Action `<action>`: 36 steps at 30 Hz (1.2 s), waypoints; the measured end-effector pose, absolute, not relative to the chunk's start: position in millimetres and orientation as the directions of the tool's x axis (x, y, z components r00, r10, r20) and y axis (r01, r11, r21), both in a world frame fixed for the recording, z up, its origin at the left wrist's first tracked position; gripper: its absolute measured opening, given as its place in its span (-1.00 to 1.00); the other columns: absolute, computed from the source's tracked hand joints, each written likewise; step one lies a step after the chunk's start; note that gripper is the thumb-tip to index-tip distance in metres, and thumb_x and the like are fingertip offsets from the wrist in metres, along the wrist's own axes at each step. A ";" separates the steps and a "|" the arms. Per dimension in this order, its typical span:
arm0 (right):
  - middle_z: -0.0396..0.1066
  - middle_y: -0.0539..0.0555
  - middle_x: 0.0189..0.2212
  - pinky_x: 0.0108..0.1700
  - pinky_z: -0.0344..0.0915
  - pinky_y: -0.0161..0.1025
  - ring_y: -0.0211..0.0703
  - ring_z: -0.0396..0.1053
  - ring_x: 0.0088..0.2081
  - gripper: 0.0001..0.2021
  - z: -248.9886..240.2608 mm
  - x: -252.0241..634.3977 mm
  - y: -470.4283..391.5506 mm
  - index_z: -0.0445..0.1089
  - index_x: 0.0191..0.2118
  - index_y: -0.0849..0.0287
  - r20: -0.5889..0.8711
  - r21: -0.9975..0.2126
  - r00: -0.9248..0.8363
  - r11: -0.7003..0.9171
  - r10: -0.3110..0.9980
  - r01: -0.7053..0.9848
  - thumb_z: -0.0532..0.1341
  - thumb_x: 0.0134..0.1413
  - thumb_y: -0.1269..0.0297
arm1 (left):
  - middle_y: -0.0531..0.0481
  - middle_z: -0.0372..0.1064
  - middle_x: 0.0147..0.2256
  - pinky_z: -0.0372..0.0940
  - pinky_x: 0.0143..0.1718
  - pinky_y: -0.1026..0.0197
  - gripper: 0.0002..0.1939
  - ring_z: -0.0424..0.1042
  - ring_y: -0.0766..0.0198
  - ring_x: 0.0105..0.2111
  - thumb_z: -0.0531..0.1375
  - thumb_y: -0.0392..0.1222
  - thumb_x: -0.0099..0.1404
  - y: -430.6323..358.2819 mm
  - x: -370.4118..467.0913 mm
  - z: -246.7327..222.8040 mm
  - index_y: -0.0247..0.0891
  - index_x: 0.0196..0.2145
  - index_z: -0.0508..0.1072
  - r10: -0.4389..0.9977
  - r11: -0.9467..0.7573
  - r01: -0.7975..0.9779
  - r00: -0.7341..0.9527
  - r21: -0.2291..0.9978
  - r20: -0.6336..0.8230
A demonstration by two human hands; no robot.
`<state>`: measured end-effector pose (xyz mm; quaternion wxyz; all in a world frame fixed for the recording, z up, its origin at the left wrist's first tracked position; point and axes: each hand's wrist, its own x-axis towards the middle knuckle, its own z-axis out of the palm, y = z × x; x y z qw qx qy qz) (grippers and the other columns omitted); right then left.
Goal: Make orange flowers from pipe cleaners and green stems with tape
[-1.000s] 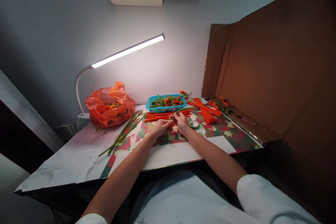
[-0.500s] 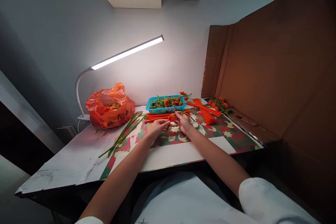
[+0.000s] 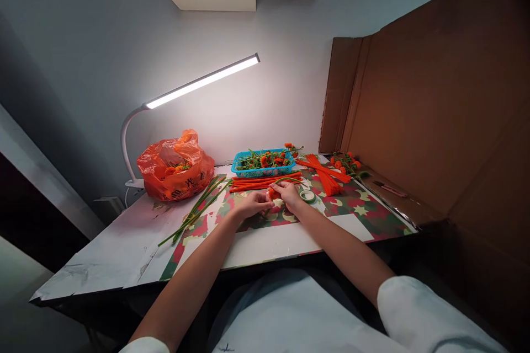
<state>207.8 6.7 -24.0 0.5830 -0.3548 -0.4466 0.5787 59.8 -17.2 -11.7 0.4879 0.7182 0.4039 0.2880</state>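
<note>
Between my two hands, just above the patterned table cover, is a small orange flower [image 3: 273, 193], partly hidden by my fingers. My left hand [image 3: 252, 204] is closed on its near left side, and a green stem shows under the fingers. From the right, my right hand [image 3: 289, 194] pinches the flower, with a thin green stem [image 3: 285, 179] curving over its fingers. Right beside that hand lies a roll of green tape [image 3: 307, 196]. Behind both hands, a row of orange fuzzy sticks [image 3: 248, 183], like pipe cleaners, lies flat.
A blue basket [image 3: 240, 172] of orange flowers stands at the back, near a crossed orange bundle [image 3: 327, 176]. To the left are green stems [image 3: 194, 215], an orange plastic bag [image 3: 178, 176] and a lit lamp [image 3: 202, 81]. Cardboard [image 3: 414, 105] walls the right, beside more flowers [image 3: 343, 164] and a cutter [image 3: 390, 189].
My right hand has shifted left and down onto the flower, closing up to my left hand. The tape roll is now in fuller view. My left hand has turned slightly.
</note>
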 end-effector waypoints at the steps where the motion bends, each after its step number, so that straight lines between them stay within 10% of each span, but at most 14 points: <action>1: 0.44 0.01 -0.62 -0.44 0.23 -0.33 -0.32 0.30 -0.56 -0.65 -24.0 207.4 5.8 0.41 -0.60 0.24 0.135 -0.938 -0.077 0.102 0.988 -0.331 0.43 -0.47 0.07 | 0.07 0.33 -0.62 0.12 -0.58 0.34 -0.58 0.22 0.43 -0.64 0.32 0.13 -0.07 -17.5 58.9 -11.2 -0.32 -0.58 0.35 0.840 -0.168 0.303 0.542 0.938 -0.025; 15: 0.50 0.06 -0.49 -0.36 0.32 -0.27 -0.21 0.42 -0.45 -0.64 -19.4 209.8 7.3 0.44 -0.51 0.23 0.118 -0.913 -0.114 0.063 0.986 -0.404 0.42 -0.43 0.04 | 0.14 0.22 -0.60 0.19 -0.51 0.33 -0.54 0.24 0.45 -0.60 0.34 0.15 -0.10 -18.9 62.3 -10.9 -0.32 -0.49 0.37 0.907 -0.046 0.178 0.419 0.983 -0.033; 36: 0.44 0.01 -0.60 -0.40 0.28 -0.29 -0.31 0.33 -0.56 -0.64 -16.4 211.9 6.0 0.37 -0.58 0.24 0.103 -0.938 -0.116 0.058 0.988 -0.343 0.43 -0.44 0.07 | 0.11 0.20 -0.68 0.01 -0.57 0.33 -0.54 0.09 0.43 -0.63 0.23 0.16 0.03 -23.3 62.7 -5.2 -0.33 -0.68 0.35 0.859 -0.426 0.440 0.472 0.791 0.201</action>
